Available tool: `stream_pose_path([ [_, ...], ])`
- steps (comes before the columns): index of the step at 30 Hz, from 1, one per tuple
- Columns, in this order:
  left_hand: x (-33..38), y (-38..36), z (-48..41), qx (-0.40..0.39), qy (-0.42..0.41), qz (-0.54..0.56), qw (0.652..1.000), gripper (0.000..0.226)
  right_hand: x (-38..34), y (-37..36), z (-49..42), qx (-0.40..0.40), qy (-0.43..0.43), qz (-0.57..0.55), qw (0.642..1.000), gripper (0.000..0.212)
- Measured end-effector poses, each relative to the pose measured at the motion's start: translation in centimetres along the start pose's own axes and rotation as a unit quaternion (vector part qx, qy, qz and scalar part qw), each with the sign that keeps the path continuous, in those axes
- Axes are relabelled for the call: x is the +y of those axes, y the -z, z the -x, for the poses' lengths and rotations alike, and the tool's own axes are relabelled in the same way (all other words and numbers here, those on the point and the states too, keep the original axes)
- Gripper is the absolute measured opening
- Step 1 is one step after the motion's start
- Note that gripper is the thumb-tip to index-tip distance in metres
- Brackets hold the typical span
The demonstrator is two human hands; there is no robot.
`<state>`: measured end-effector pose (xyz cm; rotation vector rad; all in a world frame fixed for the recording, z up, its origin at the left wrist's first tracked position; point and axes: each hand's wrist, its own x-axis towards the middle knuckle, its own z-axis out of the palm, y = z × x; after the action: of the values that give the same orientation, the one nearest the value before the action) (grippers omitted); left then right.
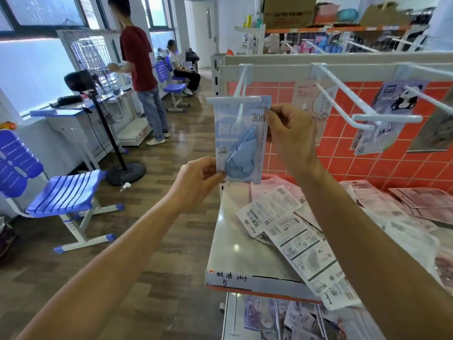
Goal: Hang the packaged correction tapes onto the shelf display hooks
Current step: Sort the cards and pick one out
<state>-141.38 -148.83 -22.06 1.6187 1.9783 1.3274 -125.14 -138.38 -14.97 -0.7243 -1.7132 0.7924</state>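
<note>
A person's left hand (199, 177) is pinching the lower corner and the right hand (291, 136) is gripping the upper right edge of a blue packaged correction tape (241, 143), holding it at the tip of a white display hook (241, 87). The light, flexible card is probably best held by its edges.

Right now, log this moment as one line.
step: hanging | left hand: pinches blue package bottom corner | right hand: grips its right edge | hook: overlaps package top, threading unclear

left hand (198, 179): bare | right hand (291, 136): bare | forearms (117, 253): bare to frame edge
</note>
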Motion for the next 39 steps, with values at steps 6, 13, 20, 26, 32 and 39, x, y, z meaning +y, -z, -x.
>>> stream_pose_path([
  [6, -0.7, -1.2, -6.3, 0.010, 0.033, -0.132, 0.991, 0.015, 2.5, -2.2, -6.0, 0.014, -0.044, 0.081, 0.996, 0.020],
  [13, -1.5, -2.3, -10.5, 0.010, 0.080, -0.148, 0.986, 0.015, 3.9, -3.0, -8.9, 0.018, -0.041, 0.175, 0.984, 0.026],
  [20, -1.3, -3.6, -9.9, 0.030, 0.121, -0.207, 0.970, 0.025, 4.9, -3.2, -8.1, 0.024, -0.014, 0.187, 0.982, 0.022],
  [26, -1.6, -7.0, -5.7, -0.082, 0.113, -0.286, 0.948, 0.049, 8.6, -2.3, -2.5, -0.114, -0.035, 0.287, 0.951, 0.025],
  [32, -2.3, -10.5, -1.8, -0.258, 0.006, -0.341, 0.904, 0.068, 12.5, -0.8, 4.3, -0.250, -0.091, 0.348, 0.899, 0.031],
  [39, -1.3, -12.8, 3.2, -0.257, -0.175, -0.372, 0.875, 0.065, 13.9, 2.7, 8.8, -0.266, -0.087, 0.375, 0.884, 0.031],
])
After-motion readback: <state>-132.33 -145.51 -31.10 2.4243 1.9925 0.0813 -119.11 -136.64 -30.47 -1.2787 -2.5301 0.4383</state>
